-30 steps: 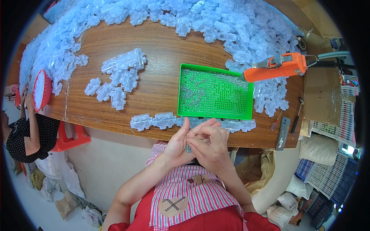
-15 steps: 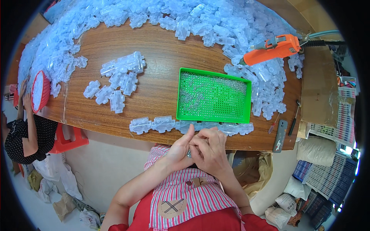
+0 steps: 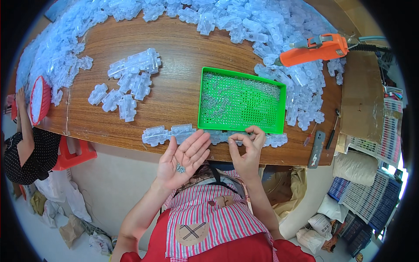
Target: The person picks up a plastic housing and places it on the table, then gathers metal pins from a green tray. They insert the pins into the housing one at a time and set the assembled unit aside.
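Observation:
My left hand (image 3: 183,160) is open, palm up, with its fingers stretched out. A small heap of silvery screws (image 3: 180,168) lies in its palm. Thumb and forefinger of my right hand (image 3: 246,153) are pinched together near the table edge; what they hold, if anything, is too small to make out. Just beyond both hands runs a row of clear plastic housings (image 3: 181,131), partly hidden by my fingers. Behind that row stands a green perforated tray (image 3: 239,130) with many loose small screws scattered inside.
A loose group of clear housings (image 3: 139,85) lies left of the tray. Large piles of them (image 3: 244,17) line the back. An orange electric screwdriver (image 3: 314,50) hangs at right, above a grey phone-like object (image 3: 317,150). At far left, another person (image 3: 32,150) reaches beside a red basket (image 3: 40,100).
My hands have come apart from each other. The left has moved left and opened, showing screws in its palm; the right has moved slightly up and right, fingertips pinched.

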A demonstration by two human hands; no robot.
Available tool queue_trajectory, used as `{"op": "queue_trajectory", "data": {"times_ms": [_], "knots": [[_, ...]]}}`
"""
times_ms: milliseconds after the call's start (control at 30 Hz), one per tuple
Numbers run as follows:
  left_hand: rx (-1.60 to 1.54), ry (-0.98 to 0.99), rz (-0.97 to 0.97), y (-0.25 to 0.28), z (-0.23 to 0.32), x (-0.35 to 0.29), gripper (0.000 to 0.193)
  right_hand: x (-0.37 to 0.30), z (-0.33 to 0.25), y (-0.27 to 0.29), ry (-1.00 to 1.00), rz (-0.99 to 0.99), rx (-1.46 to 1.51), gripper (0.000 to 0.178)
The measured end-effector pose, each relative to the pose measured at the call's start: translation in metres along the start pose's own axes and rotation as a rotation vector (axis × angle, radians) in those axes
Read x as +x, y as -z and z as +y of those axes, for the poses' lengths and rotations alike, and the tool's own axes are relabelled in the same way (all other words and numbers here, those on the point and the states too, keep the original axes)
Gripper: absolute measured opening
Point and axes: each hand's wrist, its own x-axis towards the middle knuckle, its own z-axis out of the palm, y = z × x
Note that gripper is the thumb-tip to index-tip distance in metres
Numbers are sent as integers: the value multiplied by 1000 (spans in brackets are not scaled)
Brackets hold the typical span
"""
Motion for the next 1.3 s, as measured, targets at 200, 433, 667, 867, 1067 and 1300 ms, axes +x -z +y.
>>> {"op": "queue_trajectory", "data": {"times_ms": [200,433,667,867,1067,1300], "knots": [[-54,16,9,6,-5,1,68,0,-6,-6,75,-38,-18,15],[30,22,24,5,-4,3,70,-3,-4,-12,75,-23,-35,16],[39,18,22,4,-5,3,70,-3,-4,-11,80,-5,-65,17],[33,22,8,4,-6,3,69,1,-9,-7,38,-5,-53,17],[5,4,31,-12,-7,3,72,0,-22,5,22,45,57,16],[-56,179,-136,-24,-15,20,82,-1,-52,23,356,-210,22,24]]}}
